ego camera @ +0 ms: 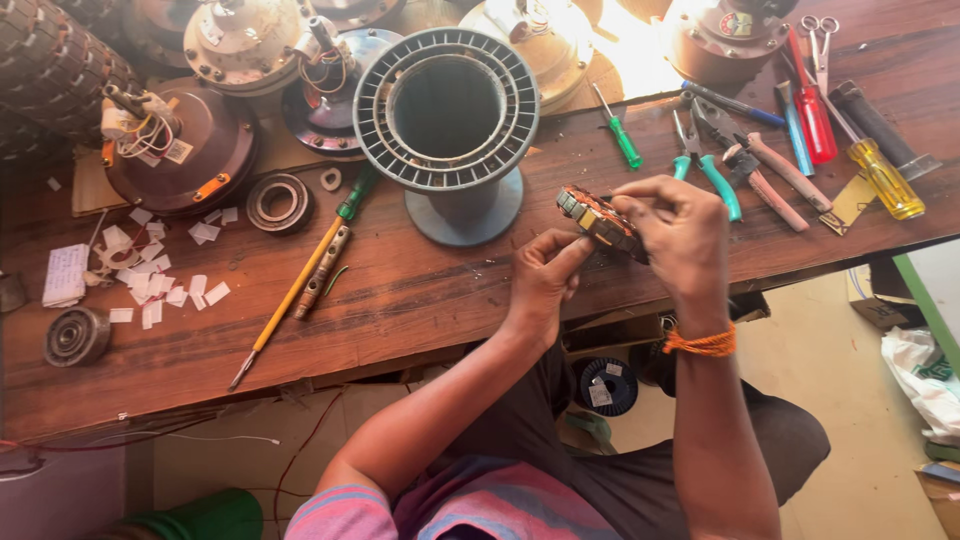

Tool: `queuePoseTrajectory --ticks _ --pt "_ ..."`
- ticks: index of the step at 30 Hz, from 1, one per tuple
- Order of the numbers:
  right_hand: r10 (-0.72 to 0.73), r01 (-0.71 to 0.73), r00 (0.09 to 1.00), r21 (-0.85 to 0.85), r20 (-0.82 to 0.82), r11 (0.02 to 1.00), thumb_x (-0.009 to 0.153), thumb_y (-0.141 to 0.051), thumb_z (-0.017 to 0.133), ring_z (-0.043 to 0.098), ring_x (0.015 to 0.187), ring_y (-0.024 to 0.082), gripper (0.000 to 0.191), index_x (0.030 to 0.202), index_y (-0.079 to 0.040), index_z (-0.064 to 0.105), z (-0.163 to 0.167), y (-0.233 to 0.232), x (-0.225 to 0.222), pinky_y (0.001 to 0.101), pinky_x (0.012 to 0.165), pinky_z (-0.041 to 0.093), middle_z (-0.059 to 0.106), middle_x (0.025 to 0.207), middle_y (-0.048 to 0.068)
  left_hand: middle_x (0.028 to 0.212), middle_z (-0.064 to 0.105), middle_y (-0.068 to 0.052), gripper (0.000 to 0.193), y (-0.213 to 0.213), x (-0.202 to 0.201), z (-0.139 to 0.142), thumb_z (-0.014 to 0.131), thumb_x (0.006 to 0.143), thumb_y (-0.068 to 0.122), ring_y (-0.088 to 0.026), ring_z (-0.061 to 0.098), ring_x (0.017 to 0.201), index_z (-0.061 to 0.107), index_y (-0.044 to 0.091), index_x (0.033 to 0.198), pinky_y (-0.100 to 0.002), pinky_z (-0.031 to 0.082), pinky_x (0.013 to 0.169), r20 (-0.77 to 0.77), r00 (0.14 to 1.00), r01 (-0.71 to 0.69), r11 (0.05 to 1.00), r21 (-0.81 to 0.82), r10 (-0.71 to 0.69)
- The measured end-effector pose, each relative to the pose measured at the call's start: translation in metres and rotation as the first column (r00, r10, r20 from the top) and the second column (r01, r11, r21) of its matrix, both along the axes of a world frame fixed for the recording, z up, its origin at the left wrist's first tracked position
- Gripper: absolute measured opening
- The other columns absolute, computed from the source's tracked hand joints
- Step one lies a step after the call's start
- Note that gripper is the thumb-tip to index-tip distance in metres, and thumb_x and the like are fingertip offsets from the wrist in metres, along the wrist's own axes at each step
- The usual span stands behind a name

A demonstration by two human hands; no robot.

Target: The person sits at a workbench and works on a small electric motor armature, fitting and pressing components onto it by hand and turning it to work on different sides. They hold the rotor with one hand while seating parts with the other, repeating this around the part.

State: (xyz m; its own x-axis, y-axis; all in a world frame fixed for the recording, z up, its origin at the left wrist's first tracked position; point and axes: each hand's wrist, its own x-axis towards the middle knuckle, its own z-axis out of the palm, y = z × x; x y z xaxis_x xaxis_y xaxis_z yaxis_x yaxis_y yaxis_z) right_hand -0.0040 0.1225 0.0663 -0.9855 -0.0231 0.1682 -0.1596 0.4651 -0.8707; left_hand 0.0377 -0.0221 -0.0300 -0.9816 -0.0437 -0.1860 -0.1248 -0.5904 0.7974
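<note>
1. A small wound coil piece (pixel 600 220), copper-coloured with dark edges, is held above the front edge of the table (pixel 400 300), right of the middle. Its long axis is seen to run from upper left to lower right.
2. The right hand (pixel 675 235) is closed around the lower right end of the piece, fingers curled over its top. The left hand (pixel 543 280) is set just below and left of it, thumb and fingertips pinched against its underside. Both hands touch it; neither is nearer.
3. 1 large grey ribbed ring on a stand (pixel 447 110) is placed just behind the piece, towards the back edge.
4. 1 long yellow-handled screwdriver (pixel 290 295) is laid slantwise left of the hands, with 1 round bearing (pixel 279 203) beside its green end.
5. Scattered white paper slips (pixel 165 285) are seen near the left edge; an exact count cannot be given.
6. Towards the right edge, 2 pliers (pixel 745 160), 1 red-handled screwdriver (pixel 815 115) and 1 clear yellow-handled screwdriver (pixel 885 180) are counted.
</note>
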Motion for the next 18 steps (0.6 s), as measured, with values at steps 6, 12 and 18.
queuePoseTrajectory --ticks 6,12,18 --pt "0.039 -0.047 0.998 -0.194 -0.048 0.980 0.094 -0.002 0.077 0.067 0.088 0.005 0.011 0.105 0.001 0.075 -0.003 0.019 0.033 0.0198 0.078 0.053 0.075 0.097 0.003 0.062 0.057 0.008 0.012 0.004 0.003 0.015 0.075 0.094 0.017 0.001 0.045 0.053 0.070 0.006 0.091 -0.019 0.032 0.046 -0.063 0.996 -0.076 0.967 -0.242 0.063" --pt "-0.116 0.114 0.971 -0.022 -0.209 0.993 0.096 -0.003 0.077 0.068 0.083 0.009 0.011 0.105 0.002 0.074 -0.011 -0.003 0.074 0.0244 0.072 0.054 0.074 0.093 0.008 0.065 0.052 0.012 0.015 0.010 0.009 0.019 0.076 0.095 0.019 0.003 0.041 0.059 0.071 0.005 0.092 -0.020 0.031 0.051 -0.183 0.973 -0.211 0.869 -0.448 0.142" --pt "-0.179 0.215 0.891 0.041 -0.417 0.976 0.095 -0.001 0.078 0.068 0.075 0.018 0.009 0.102 0.002 0.073 -0.028 -0.031 0.082 0.0309 0.068 0.052 0.071 0.090 0.013 0.065 0.049 0.012 0.015 0.009 0.007 0.015 0.077 0.095 0.019 0.003 0.038 0.060 0.071 0.004 0.093 -0.020 0.029 0.051 -0.179 0.976 -0.193 0.885 -0.423 0.127"
